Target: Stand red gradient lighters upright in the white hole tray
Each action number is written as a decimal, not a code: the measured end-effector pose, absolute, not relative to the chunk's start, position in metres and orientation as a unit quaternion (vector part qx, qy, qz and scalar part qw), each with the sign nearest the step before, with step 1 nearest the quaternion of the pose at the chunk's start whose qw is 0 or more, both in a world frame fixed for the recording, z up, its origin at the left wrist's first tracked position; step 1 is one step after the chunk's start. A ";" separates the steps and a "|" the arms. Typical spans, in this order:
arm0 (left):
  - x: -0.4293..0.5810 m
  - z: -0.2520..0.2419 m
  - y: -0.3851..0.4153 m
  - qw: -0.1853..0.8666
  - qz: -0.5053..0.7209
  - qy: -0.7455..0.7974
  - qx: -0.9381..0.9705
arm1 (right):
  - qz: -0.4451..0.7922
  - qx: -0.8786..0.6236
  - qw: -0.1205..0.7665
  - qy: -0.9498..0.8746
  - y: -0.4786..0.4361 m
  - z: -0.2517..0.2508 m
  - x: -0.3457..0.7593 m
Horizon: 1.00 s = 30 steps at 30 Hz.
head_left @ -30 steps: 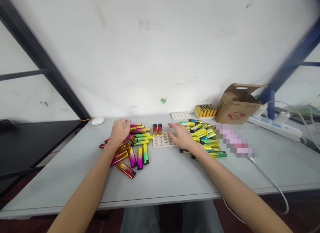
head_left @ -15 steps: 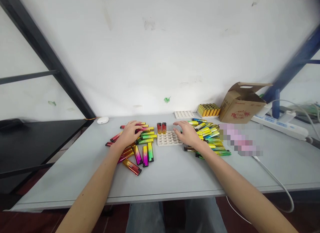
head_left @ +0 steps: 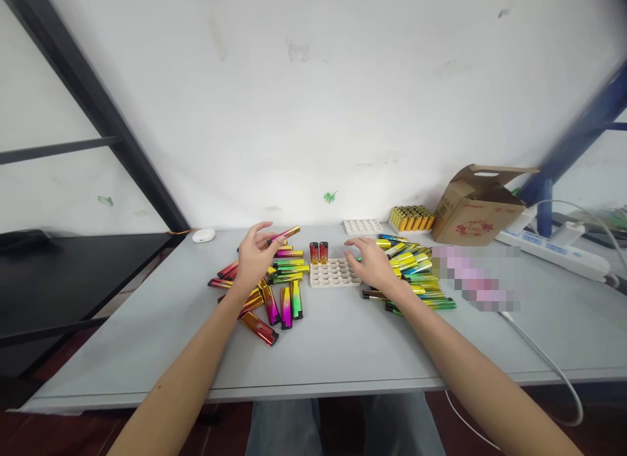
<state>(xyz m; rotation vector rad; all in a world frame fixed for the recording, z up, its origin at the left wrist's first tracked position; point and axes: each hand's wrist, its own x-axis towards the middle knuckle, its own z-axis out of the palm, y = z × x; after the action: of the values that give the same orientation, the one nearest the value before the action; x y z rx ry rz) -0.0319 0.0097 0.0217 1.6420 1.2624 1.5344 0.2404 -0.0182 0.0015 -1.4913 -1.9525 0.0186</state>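
My left hand [head_left: 255, 257] is raised a little above a heap of pink, red and yellow lighters [head_left: 274, 286], pinching one pink-and-gold lighter [head_left: 285, 234] that points up to the right. In the middle lies a white slotted tray [head_left: 334, 273] with two red lighters [head_left: 318, 252] standing at its far edge. My right hand [head_left: 373, 263] rests with fingers spread flat at the tray's right side, on the edge of a heap of yellow-green lighters [head_left: 414, 273].
The grey table [head_left: 147, 325] runs to a white wall. At the back stand a second white tray [head_left: 362, 226], a block of yellow lighters [head_left: 411, 217], a cardboard box [head_left: 477, 208] and a power strip [head_left: 553, 253] with cables. A white mouse-like object [head_left: 203, 234] lies back left.
My left hand went down onto the pink heap, then lifted with one lighter pinched in its fingers. My right hand stayed by the tray.
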 end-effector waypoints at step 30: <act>-0.049 0.011 0.019 0.136 0.354 0.534 0.756 | 0.050 -0.555 0.305 -0.773 -0.020 0.002 0.240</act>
<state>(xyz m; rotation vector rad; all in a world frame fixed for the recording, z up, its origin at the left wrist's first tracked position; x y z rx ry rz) -0.0485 0.0190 0.0111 2.1878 1.5453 1.0262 0.2399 -0.0198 0.0025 -1.4683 -2.0460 0.1314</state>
